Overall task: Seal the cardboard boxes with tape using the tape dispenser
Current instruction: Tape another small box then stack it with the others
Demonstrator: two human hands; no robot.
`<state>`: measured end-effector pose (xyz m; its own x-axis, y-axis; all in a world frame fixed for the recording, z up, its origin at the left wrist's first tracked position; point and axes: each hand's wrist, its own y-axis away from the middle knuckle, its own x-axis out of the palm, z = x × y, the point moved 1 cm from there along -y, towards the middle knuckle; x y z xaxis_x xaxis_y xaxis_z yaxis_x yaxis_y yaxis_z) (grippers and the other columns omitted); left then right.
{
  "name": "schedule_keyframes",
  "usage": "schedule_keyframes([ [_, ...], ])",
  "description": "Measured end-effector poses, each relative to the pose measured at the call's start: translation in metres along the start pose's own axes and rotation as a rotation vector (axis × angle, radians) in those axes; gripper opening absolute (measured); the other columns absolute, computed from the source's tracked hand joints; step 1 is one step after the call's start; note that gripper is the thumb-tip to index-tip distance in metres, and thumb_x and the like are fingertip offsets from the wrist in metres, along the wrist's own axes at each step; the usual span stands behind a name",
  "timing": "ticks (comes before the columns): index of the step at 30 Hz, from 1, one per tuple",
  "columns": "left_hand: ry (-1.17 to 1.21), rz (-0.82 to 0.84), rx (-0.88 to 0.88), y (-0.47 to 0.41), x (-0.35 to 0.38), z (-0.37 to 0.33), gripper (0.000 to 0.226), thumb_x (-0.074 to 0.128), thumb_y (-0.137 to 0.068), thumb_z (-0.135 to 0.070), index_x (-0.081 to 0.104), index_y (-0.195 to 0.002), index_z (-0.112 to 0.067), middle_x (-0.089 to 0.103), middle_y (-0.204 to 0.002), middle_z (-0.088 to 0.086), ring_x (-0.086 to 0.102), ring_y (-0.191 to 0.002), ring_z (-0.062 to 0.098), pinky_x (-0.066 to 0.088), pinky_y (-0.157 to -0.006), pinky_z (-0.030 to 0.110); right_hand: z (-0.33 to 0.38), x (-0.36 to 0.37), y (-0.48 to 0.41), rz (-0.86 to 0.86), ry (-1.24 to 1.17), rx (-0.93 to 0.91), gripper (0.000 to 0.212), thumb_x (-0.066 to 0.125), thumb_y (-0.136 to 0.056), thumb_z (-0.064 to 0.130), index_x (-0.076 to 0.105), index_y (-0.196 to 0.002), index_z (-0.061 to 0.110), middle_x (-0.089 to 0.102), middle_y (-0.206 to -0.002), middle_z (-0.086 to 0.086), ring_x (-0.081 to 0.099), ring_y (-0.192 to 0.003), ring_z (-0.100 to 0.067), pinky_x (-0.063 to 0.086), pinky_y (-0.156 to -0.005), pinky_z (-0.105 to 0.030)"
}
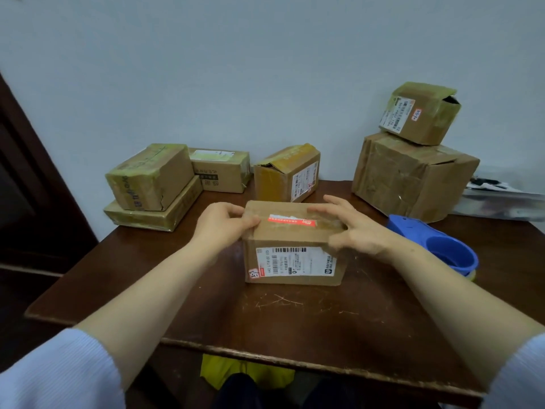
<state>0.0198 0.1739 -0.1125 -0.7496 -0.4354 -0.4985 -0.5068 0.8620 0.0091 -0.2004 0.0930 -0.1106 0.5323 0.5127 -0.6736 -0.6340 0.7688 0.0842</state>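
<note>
A small cardboard box [295,246] with a white shipping label on its front and a red sticker on top stands in the middle of the dark wooden table [295,320]. My left hand [224,224] grips its top left edge, fingers curled over the lid and thumb on the top. My right hand [351,228] lies on the top right corner, fingers spread across the lid and thumb down on the front face. A blue tape dispenser [436,246] lies on the table just right of my right wrist, untouched.
Other cardboard boxes line the back of the table: a stack of two [150,187] at the left with one [221,169] behind it, one [287,172] in the middle, and a large box [413,178] with a small one [418,113] on top at the right. Beyond them is a wall.
</note>
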Motion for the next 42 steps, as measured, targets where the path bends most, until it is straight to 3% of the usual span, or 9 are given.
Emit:
schedule_keyframes([
  [3, 0.178, 0.018, -0.063, 0.0, -0.004, 0.004, 0.034, 0.075, -0.082, -0.03, 0.067, -0.109, -0.011, 0.069, -0.1, 0.01, 0.068, -0.085, 0.024, 0.057, -0.06, 0.037, 0.001, 0.003, -0.008, -0.155, -0.224, 0.023, 0.068, 0.06, -0.078, 0.051, 0.039, -0.141, 0.037, 0.026, -0.152, 0.006, 0.032, -0.133, -0.01, 0.032, -0.106, -0.032],
  [8, 0.295, 0.018, -0.087, -0.007, 0.0, 0.004, 0.071, 0.072, -0.082, -0.04, 0.045, -0.141, -0.015, 0.054, -0.136, 0.005, 0.057, -0.115, 0.023, 0.051, -0.093, 0.047, -0.007, 0.012, -0.022, -0.323, -0.149, 0.108, 0.057, 0.051, -0.096, 0.035, 0.031, -0.148, 0.022, 0.036, -0.15, -0.002, 0.041, -0.131, -0.018, 0.036, -0.109, -0.04],
  [16, 0.372, 0.167, -0.085, -0.009, 0.011, 0.004, 0.029, 0.06, -0.093, -0.012, 0.062, -0.122, -0.009, 0.07, -0.106, 0.008, 0.067, -0.074, 0.011, 0.049, -0.05, 0.018, -0.009, 0.013, -0.024, -0.306, -0.168, 0.081, 0.05, 0.059, -0.093, 0.027, 0.043, -0.141, 0.025, 0.041, -0.143, 0.0, 0.045, -0.126, -0.016, 0.038, -0.108, -0.039],
  [22, 0.299, 0.074, -0.116, -0.013, 0.007, -0.006, 0.056, 0.061, -0.092, -0.034, 0.046, -0.141, -0.013, 0.055, -0.136, 0.007, 0.054, -0.121, 0.026, 0.045, -0.102, 0.047, -0.006, -0.003, -0.021, -0.534, -0.23, 0.168, 0.038, 0.044, -0.099, 0.031, 0.054, -0.133, 0.016, 0.056, -0.132, -0.001, 0.051, -0.118, -0.017, 0.039, -0.1, -0.032],
  [25, 0.26, 0.039, -0.137, -0.012, 0.005, -0.008, 0.046, 0.06, -0.089, -0.045, 0.063, -0.12, -0.011, 0.066, -0.114, 0.008, 0.061, -0.105, 0.026, 0.05, -0.094, 0.044, -0.01, -0.012, -0.016, -0.6, -0.148, 0.221, 0.026, 0.052, -0.093, 0.019, 0.068, -0.109, 0.005, 0.067, -0.108, -0.008, 0.06, -0.099, -0.024, 0.048, -0.093, -0.038],
  [31, 0.132, 0.056, -0.062, -0.01, -0.002, -0.009, 0.011, 0.072, -0.084, -0.015, 0.066, -0.092, -0.015, 0.065, -0.083, 0.001, 0.062, -0.071, 0.014, 0.053, -0.054, 0.032, -0.006, -0.013, -0.01, -0.569, -0.138, 0.17, 0.015, 0.069, -0.084, 0.015, 0.073, -0.098, 0.016, 0.068, -0.091, 0.004, 0.062, -0.086, -0.013, 0.048, -0.074, -0.027],
  [34, 0.209, 0.118, -0.064, -0.007, -0.001, -0.01, 0.039, 0.078, -0.077, -0.007, 0.061, -0.111, -0.009, 0.066, -0.092, 0.002, 0.065, -0.075, 0.014, 0.05, -0.051, 0.029, -0.005, -0.009, -0.008, -0.561, -0.175, 0.155, 0.022, 0.079, -0.076, 0.016, 0.074, -0.097, 0.014, 0.068, -0.087, 0.002, 0.063, -0.08, -0.013, 0.052, -0.074, -0.028],
  [39, 0.306, 0.188, -0.073, -0.005, 0.0, -0.014, 0.036, 0.075, -0.073, 0.008, 0.055, -0.087, -0.019, 0.061, -0.081, -0.003, 0.06, -0.071, 0.007, 0.046, -0.054, 0.018, -0.003, -0.008, -0.007, -0.528, -0.15, 0.153, 0.032, 0.082, -0.072, 0.012, 0.072, -0.103, 0.011, 0.055, -0.071, 0.007, 0.049, -0.063, -0.005, 0.039, -0.058, -0.015],
  [42, 0.329, 0.209, -0.118, -0.006, 0.0, -0.017, 0.038, 0.072, -0.075, 0.011, 0.058, -0.094, -0.018, 0.061, -0.08, -0.003, 0.059, -0.071, 0.008, 0.046, -0.056, 0.018, -0.002, -0.009, -0.007, -0.495, -0.087, 0.145, 0.027, 0.079, -0.076, 0.013, 0.073, -0.103, 0.013, 0.054, -0.073, 0.008, 0.048, -0.065, -0.004, 0.038, -0.058, -0.014],
])
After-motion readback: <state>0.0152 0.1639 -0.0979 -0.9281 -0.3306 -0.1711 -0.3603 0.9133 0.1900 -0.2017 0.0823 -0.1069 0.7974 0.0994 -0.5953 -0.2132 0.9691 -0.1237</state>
